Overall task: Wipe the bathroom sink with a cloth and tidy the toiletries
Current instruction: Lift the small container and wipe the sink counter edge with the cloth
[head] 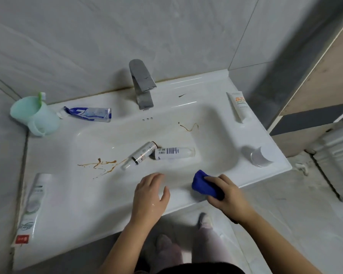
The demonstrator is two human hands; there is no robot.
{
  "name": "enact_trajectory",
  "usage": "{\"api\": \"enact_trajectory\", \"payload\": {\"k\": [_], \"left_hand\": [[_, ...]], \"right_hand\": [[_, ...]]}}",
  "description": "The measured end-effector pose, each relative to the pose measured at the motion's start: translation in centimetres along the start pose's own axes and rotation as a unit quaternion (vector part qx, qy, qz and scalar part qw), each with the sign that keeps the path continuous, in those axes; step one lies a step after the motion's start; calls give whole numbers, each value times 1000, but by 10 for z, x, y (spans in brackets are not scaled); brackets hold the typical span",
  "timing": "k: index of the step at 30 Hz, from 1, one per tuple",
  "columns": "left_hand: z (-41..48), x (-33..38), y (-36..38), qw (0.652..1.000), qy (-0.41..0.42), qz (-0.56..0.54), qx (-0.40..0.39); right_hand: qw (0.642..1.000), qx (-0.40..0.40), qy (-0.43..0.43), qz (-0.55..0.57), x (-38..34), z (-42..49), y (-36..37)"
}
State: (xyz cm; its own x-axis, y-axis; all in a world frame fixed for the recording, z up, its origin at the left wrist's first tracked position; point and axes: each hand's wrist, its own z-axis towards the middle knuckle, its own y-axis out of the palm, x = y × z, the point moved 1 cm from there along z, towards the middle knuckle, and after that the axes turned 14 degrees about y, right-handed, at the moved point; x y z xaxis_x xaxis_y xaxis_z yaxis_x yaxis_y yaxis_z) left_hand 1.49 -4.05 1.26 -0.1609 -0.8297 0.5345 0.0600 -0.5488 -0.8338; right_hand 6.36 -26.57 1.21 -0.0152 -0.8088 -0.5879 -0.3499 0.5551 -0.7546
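Note:
A white sink (pixel 71 204) carries brown smears on its left slope (pixel 99 165) and near the back of the basin (pixel 189 127). Two small white bottles lie in the basin: a silver-labelled one (pixel 143 154) and a barcode one (pixel 173 153). My right hand (pixel 226 192) grips a folded blue cloth (pixel 203 184) on the front rim. My left hand (pixel 150 196) hovers over the front rim, fingers apart, holding nothing. A blue toothpaste tube (pixel 89 114) lies at the back left.
A green cup (pixel 37 117) with a toothbrush stands at the back left corner. A chrome tap (pixel 142 84) rises at the back. A white tube (pixel 239 105) lies at the right, a long tube (pixel 31 206) along the left edge, a clear cup (pixel 257 157) on its side at the right.

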Motion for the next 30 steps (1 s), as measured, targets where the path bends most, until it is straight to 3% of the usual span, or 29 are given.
{"api": "enact_trajectory", "payload": {"k": [7, 13, 23, 30], "left_hand": [[59, 66, 28, 996, 64, -64, 2], [122, 145, 76, 989, 72, -114, -56], [179, 194, 148, 990, -7, -101, -98], [180, 196, 173, 985, -66, -144, -67]], "right_hand": [[971, 177, 82, 138, 31, -11, -84], [941, 242, 152, 181, 92, 2, -138], [958, 149, 199, 144, 173, 65, -154], [979, 142, 137, 51, 185, 104, -144]]}}
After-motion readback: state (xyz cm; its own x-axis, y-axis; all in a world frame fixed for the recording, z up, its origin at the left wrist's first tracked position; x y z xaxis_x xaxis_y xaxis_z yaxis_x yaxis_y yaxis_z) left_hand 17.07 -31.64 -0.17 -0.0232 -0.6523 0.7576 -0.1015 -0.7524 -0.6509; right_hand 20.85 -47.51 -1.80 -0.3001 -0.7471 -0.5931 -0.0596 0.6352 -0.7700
